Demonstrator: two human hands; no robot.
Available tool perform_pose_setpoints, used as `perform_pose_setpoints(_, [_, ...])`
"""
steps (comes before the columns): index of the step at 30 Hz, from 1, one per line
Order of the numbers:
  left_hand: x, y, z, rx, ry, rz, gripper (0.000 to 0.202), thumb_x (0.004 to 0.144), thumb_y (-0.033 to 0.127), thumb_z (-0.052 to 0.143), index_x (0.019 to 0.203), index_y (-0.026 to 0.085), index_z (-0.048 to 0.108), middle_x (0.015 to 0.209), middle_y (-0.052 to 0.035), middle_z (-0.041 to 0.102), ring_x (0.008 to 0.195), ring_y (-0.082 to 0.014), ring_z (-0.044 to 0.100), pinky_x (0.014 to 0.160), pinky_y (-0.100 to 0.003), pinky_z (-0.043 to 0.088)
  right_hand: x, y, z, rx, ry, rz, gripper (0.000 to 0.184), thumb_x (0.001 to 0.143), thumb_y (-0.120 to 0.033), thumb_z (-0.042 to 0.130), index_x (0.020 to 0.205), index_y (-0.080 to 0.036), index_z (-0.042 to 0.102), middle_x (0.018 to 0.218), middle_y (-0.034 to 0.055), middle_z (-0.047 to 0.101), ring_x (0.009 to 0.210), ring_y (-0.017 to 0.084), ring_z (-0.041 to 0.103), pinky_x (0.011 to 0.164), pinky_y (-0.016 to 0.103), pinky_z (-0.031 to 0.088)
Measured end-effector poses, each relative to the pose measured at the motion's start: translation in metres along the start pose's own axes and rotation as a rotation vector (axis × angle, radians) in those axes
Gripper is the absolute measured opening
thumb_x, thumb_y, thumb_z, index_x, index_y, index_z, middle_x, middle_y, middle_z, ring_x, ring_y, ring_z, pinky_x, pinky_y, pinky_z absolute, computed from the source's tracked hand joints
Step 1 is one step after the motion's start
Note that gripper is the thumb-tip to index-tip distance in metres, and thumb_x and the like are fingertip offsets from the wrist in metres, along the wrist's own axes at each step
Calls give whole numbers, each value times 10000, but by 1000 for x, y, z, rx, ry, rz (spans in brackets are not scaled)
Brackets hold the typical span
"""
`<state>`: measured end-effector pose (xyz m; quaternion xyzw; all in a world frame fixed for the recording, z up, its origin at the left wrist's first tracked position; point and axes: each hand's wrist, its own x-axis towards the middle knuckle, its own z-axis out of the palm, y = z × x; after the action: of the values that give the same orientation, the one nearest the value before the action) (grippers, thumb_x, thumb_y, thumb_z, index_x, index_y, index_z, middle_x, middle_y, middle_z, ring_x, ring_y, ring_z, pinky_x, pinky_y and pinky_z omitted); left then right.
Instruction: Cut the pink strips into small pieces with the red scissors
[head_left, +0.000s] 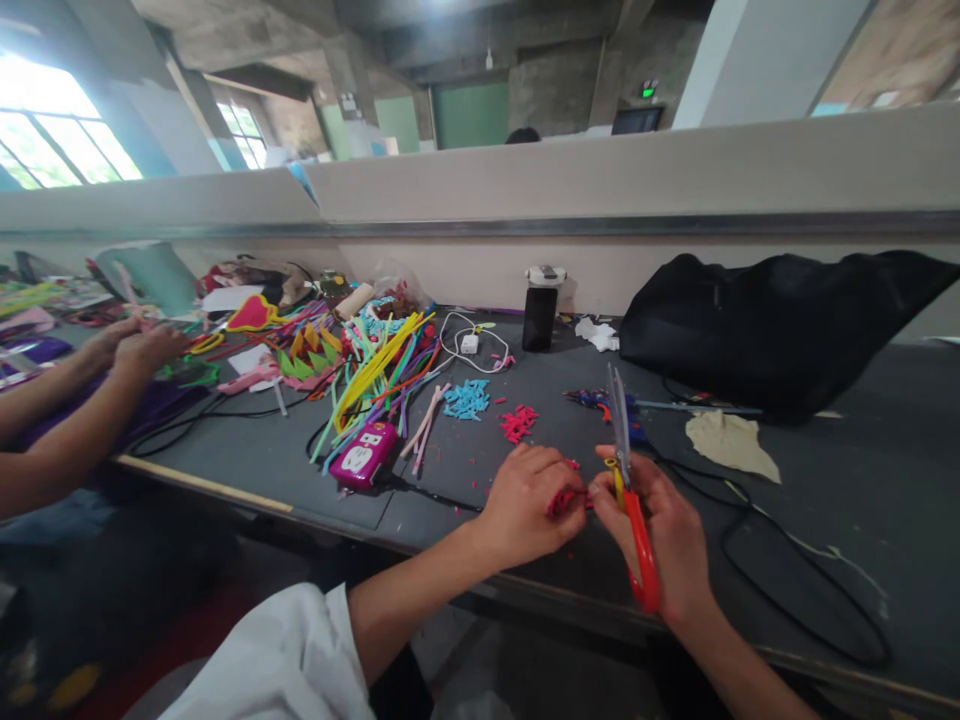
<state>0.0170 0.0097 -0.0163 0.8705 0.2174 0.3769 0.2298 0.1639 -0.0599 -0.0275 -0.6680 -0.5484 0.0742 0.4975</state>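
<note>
My left hand (529,500) is closed in a pinch on a small red fuzzy piece (564,500), held just above the dark table's (862,470) front edge. My right hand (667,530) grips red-handled scissors (634,500), blades pointing up and away, and its fingertips meet the same red piece. Small heaps of cut red bits (519,422) and blue bits (466,398) lie on the table just beyond my hands.
A pile of coloured pipe cleaners (375,370) and a pink power strip (365,455) lie to the left. A black bottle (540,308), white charger (469,343), black bag (772,310), tan scrap (731,442) and black cable (795,590) are around. Another person's hands (135,345) work at far left.
</note>
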Motion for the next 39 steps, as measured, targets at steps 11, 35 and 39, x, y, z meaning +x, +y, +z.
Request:
perform_pose_setpoints(11, [6, 1, -1, -365, 155, -368, 69, 709, 150, 602, 647, 177, 616, 637, -15, 591, 611, -133, 512, 613, -257, 363, -5, 1, 3, -17, -2, -20, 356, 848, -392, 530, 1134, -193, 605, 1041, 64, 698, 766, 161, 681, 723, 269, 532])
perform_pose_setpoints(35, [12, -2, -14, -1032, 565, -611, 87, 689, 212, 689, 672, 153, 627, 618, 26, 549, 588, -85, 454, 607, -230, 359, -28, 16, 26, -289, -155, -174, 343, 848, -281, 489, 1166, -217, 599, 953, 15, 734, 742, 153, 698, 654, 241, 530])
perform_pose_setpoints(39, [11, 0, -12, -1043, 567, -605, 98, 712, 219, 681, 678, 152, 619, 615, 26, 541, 596, -90, 464, 615, -234, 358, -30, 18, 27, -336, -140, -206, 354, 853, -255, 474, 1181, -205, 595, 1007, 31, 731, 805, 161, 706, 699, 247, 535])
